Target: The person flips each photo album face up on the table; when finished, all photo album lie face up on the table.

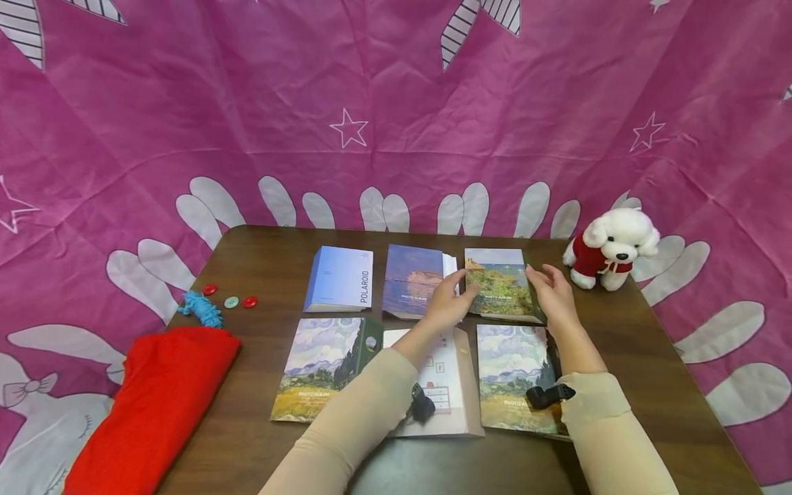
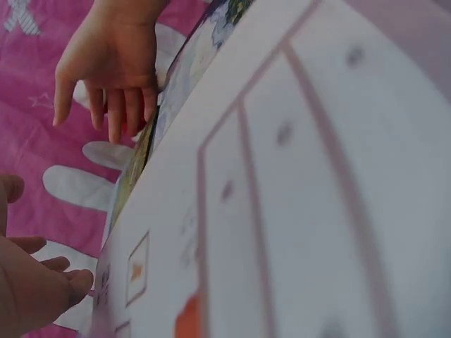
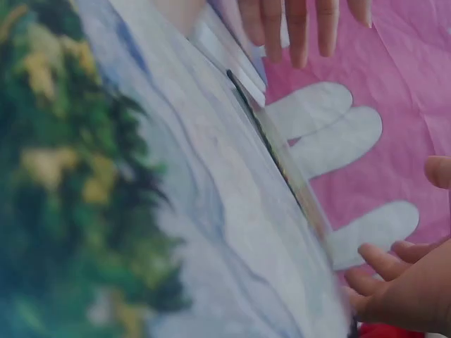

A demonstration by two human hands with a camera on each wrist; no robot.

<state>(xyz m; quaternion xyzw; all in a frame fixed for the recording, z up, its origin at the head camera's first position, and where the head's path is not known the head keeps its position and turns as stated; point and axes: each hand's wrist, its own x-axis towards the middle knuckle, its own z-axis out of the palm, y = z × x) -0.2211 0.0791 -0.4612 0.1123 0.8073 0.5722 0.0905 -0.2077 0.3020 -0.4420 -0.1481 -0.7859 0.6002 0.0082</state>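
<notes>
Hands flanked the green landscape photo album (image 1: 500, 285) at the back right of the surface (image 1: 656, 385): left hand (image 1: 447, 302) with relaxed fingers touching its left edge, right hand (image 1: 553, 292) spread loosely against its right edge. Beside it lay a blue-covered photo album (image 1: 411, 278) and a Polaroid album (image 1: 340, 278); a plush dog (image 1: 609, 249) sat just right.

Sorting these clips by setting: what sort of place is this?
Probably a staged indoor tabletop set, not a lived-in room: a pink printed cloth backdrop wraps round a dark wooden table laid with photo albums and a plush dog.
</notes>
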